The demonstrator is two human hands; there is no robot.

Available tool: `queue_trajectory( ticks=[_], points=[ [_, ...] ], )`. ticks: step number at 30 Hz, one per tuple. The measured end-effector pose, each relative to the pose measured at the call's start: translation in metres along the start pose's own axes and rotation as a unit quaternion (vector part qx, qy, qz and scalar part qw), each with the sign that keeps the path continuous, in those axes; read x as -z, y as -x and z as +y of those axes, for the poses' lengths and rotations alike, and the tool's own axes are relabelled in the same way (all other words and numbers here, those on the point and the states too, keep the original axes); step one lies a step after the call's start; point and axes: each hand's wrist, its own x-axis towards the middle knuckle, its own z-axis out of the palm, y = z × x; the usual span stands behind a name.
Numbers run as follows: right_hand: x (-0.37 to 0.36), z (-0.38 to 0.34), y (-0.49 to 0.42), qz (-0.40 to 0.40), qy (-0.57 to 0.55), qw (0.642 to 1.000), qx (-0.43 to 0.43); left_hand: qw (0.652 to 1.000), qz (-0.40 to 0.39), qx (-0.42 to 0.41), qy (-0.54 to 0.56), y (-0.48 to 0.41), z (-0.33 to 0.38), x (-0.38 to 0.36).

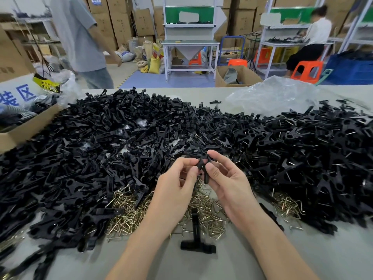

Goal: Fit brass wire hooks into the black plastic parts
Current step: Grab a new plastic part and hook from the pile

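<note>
Head view shows both hands raised over the table (302, 259), sharing one black part (203, 165). The left hand (177, 178) pinches its left edge with curled fingers, and the right hand (224, 178) grips the other side between thumb and forefinger. Whether a hook is already between the fingers I cannot tell.

The part looks light, stiff and smooth, so it probably wants a firm pinch on its flat body, leaving the socket end free for the wire. The brass hooks (125, 207) lie in a loose tangle just under the hands. Being thin, springy wire, they will likely snag on each other, so one is best picked by its bend.

A big heap of black parts (121, 138) covers the table from left to right, some on the right side with wire showing. A black T-shaped piece (196, 239) lies between the forearms. A cardboard box (26, 128) sits at the left edge and a clear plastic bag (272, 96) at the far right. Beyond the table a person in a grey shirt (80, 37) stands, and another (314, 37) sits at a bench. Nothing blocks the hands.
</note>
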Motion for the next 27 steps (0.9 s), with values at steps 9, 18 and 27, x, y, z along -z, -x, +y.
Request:
queue_trajectory(
  ticks=[9,18,27],
  points=[
    [0.0053,-0.0002,-0.0032,-0.012,0.026,1.000,0.004,1.000,0.002,-0.024,-0.011,-0.0001,-0.0028,-0.0006],
    [0.0070,0.0012,-0.0034,-0.035,0.019,0.999,-0.002,1.000,0.006,-0.027,-0.009,0.0002,-0.0016,-0.0003],
    [0.0087,0.0010,-0.0015,-0.045,0.036,0.998,0.008,0.999,-0.014,-0.029,-0.008,0.0011,-0.0017,0.0014]
  ],
)
